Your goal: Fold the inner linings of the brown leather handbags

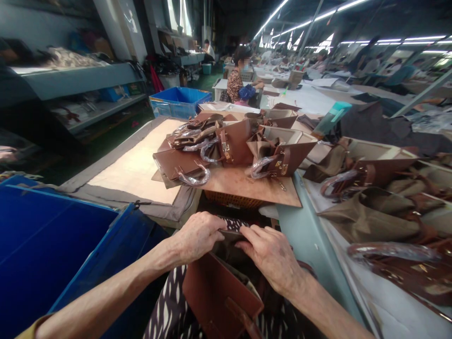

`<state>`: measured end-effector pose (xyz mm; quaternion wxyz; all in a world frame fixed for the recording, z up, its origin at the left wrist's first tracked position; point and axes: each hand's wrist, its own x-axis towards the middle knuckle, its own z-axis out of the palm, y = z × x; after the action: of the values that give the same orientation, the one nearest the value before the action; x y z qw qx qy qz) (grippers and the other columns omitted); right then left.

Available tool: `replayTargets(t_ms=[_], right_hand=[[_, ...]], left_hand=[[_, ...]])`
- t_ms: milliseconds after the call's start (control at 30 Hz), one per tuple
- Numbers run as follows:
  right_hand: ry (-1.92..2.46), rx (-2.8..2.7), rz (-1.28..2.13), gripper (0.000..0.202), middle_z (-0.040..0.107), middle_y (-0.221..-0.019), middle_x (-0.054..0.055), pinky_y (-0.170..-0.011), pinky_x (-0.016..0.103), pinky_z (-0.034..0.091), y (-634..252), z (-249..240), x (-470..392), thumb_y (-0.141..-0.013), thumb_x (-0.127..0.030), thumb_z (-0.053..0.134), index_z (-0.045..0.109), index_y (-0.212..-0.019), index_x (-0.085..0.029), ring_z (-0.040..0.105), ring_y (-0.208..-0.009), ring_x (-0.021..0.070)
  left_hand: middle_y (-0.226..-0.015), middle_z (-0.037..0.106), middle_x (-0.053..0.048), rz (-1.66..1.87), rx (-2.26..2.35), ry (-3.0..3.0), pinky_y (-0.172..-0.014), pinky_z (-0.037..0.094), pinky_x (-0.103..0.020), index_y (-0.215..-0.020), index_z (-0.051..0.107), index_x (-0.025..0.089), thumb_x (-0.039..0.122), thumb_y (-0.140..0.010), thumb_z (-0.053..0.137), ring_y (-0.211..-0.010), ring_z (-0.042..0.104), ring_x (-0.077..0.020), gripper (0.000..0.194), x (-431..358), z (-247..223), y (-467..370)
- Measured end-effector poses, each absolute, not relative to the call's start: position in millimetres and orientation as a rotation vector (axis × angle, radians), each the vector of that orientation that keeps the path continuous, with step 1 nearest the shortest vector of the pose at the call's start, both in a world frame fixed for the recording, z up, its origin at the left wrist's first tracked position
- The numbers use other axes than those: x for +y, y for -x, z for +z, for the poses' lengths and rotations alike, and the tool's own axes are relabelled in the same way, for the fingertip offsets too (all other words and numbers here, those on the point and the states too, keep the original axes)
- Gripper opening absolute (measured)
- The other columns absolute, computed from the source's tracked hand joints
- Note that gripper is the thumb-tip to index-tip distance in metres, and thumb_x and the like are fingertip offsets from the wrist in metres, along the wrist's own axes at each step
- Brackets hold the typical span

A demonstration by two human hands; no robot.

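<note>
A brown handbag [221, 296] with an olive fabric lining rests on my lap, over patterned trousers [162, 306]. My left hand [199, 235] pinches the far edge of the lining [229, 238], its fingers curled over. On the same edge, a little to the right, my right hand [270, 252] has its fingers bent and closed on the fabric. One brown handle [243, 318] hangs at the bag's near side. My forearms hide part of the bag's right side, and its inside is dark.
Several brown bags [236, 141] with plastic-wrapped handles stand on a board [247, 186] ahead. More bags [381, 207] lie on the right-hand table [325, 249]. A blue bin [52, 226] stands close at left, another blue crate [180, 101] farther off. A co-worker [238, 80] sits beyond.
</note>
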<state>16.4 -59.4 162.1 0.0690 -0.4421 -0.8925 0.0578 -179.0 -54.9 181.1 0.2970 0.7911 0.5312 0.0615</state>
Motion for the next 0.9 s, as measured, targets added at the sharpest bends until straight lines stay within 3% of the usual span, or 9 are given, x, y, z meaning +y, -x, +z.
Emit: replayTargets(t_ms=[167, 300, 667, 900], right_hand=[[1.424, -2.584, 0.599, 0.014, 0.069, -0.084, -0.002, -0.065, 0.026, 0.038, -2.3, 178.6, -54.5, -0.081, -0.022, 0.057, 0.065, -0.091, -0.028, 0.061, -0.076, 0.0172], [1.408, -2.515, 0.899, 0.018, 0.069, -0.073, -0.003, -0.061, 0.022, 0.037, 5.2, 187.6, -48.9, -0.083, -0.022, 0.051, 0.068, -0.086, -0.029, 0.062, -0.072, 0.0148], [1.525, -2.461, 0.856, 0.019, 0.067, -0.066, -0.004, -0.06, 0.023, 0.035, 8.8, 182.4, -49.7, -0.082, -0.024, 0.051, 0.068, -0.077, -0.03, 0.059, -0.066, 0.0142], [1.502, -2.551, 0.824, 0.018, 0.065, -0.064, -0.005, -0.058, 0.023, 0.033, 7.4, 181.3, -48.4, -0.085, -0.028, 0.049, 0.066, -0.078, -0.03, 0.058, -0.064, 0.0138]], left_hand=[[-0.068, 0.062, 0.0, 0.239, 1.355, -2.043, -0.06, 0.035, -0.02, -0.073, 0.065, 0.019, 0.015, -0.073, 0.049, -0.067, 0.055, -0.0134, 0.017, -56.4, 182.1, 178.9], [-0.072, 0.062, 0.003, 0.321, 1.335, -1.95, -0.061, 0.035, -0.02, -0.081, 0.064, 0.021, 0.016, -0.07, 0.05, -0.069, 0.055, -0.0126, 0.018, -59.5, 182.4, 181.3], [-0.073, 0.063, 0.002, 0.18, 1.585, -1.994, -0.056, 0.029, -0.023, -0.08, 0.06, 0.023, 0.012, -0.06, 0.05, -0.069, 0.056, -0.0162, 0.025, -73.0, 198.6, 196.9], [-0.06, 0.057, 0.002, 0.215, 1.46, -1.934, -0.054, 0.029, -0.021, -0.075, 0.066, 0.02, 0.012, -0.068, 0.047, -0.06, 0.051, -0.0116, 0.022, -70.3, 197.5, 205.6]])
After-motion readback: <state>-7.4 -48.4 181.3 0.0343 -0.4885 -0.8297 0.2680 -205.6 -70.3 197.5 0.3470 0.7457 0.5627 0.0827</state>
